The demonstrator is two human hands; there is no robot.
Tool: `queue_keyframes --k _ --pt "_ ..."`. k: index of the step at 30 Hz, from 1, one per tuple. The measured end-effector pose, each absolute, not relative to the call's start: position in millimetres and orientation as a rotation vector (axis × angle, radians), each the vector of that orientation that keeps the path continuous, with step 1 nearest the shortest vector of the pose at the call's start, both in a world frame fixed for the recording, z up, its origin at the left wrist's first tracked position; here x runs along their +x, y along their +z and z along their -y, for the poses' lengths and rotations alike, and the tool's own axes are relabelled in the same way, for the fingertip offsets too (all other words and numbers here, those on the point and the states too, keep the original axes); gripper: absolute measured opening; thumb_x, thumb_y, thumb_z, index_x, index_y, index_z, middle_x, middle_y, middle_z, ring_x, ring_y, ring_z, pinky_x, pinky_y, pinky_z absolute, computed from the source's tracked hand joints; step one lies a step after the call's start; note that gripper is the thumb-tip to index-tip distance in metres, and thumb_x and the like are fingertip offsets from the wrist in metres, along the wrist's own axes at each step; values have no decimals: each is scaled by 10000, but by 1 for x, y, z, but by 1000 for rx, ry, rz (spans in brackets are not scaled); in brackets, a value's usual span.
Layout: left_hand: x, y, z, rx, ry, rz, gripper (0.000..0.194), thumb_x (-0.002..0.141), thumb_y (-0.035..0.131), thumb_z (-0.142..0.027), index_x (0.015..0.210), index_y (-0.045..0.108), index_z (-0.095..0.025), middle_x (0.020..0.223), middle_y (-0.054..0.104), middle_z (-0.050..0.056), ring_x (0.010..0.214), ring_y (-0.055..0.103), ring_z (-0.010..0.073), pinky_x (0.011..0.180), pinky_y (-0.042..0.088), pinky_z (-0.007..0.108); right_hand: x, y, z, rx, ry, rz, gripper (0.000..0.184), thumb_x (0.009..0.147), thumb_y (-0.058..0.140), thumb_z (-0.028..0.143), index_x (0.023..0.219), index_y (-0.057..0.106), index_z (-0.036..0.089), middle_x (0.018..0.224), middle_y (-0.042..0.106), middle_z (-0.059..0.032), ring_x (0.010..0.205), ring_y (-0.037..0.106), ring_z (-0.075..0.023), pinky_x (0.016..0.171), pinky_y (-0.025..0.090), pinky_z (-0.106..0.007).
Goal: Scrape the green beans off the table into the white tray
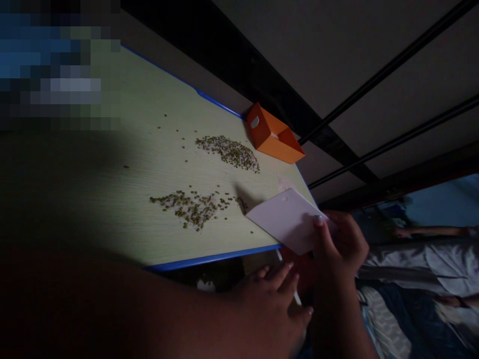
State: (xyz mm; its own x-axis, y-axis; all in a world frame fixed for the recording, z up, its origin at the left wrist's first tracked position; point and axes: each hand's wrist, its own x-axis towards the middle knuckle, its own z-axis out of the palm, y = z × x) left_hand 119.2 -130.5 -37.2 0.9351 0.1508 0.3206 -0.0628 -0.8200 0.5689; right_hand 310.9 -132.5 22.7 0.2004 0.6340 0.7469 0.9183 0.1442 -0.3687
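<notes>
My right hand is closed on a white flat board with a small round mark near one corner, thumb on its face. The board is tilted over the corner of the table, its far edge close to a few green beans. My left hand is just off the table's blue edge, fingers apart, holding nothing visible. On the pale table lie two loose patches of small green beans, one nearer patch and one farther patch, with pale grains among them.
An orange open box stands at the table's far edge. A small scatter of pale grains lies between it and the board. Stray beans dot the table. Other people are at the right. A blurred-out block covers the upper left.
</notes>
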Motion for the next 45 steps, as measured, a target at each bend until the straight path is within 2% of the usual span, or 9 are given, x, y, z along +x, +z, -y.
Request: queue_keyframes --k 10,14,21,27,32,38,45 --pt "118 -29 126 2515 412 -65 483 956 466 -404 1396 584 -242 1567 441 227 1475 387 429 1016 491 566 312 22 125 -1573 -369 1503 182 822 747 374 812 700 198 680 656 8 563 563 -118 521 431 -228" --pt "119 -35 129 2518 502 -65 489 979 396 -400 1409 571 -245 1550 459 236 1481 374 425 1024 474 570 309 23 121 -1584 -382 1500 159 825 724 355 808 700 199 691 663 -1 579 571 -125 524 430 -235" --pt "118 -30 128 2539 455 -52 492 973 388 -404 1401 575 -247 1553 462 229 1487 373 416 1008 494 548 308 22 121 -1554 -346 1518 163 826 736 356 813 699 198 690 667 3 584 580 -122 527 437 -227" --pt "119 -32 128 2520 434 -66 512 940 476 -423 1412 565 -245 1567 442 233 1477 379 442 1006 509 583 309 24 123 -1544 -371 1523 166 818 747 353 796 700 195 678 657 5 575 562 -119 520 424 -226" --pt "119 -35 130 2509 460 -65 519 950 450 -424 1430 540 -250 1582 430 220 1492 358 431 1029 492 585 306 27 124 -1520 -325 1533 165 827 739 343 780 699 190 660 664 6 539 569 -109 470 409 -203" --pt "118 -31 129 2561 460 -72 499 937 486 -423 1395 578 -247 1569 449 221 1479 387 415 1015 499 542 306 28 119 -1456 -317 1602 89 839 740 280 811 704 204 662 672 20 522 575 -93 453 404 -177" --pt "118 -34 131 2602 544 -107 467 966 421 -415 1381 592 -285 1516 526 194 1447 446 386 958 523 503 299 23 106 -1398 -214 1624 62 851 733 250 817 693 216 681 677 19 560 605 -104 473 431 -178"
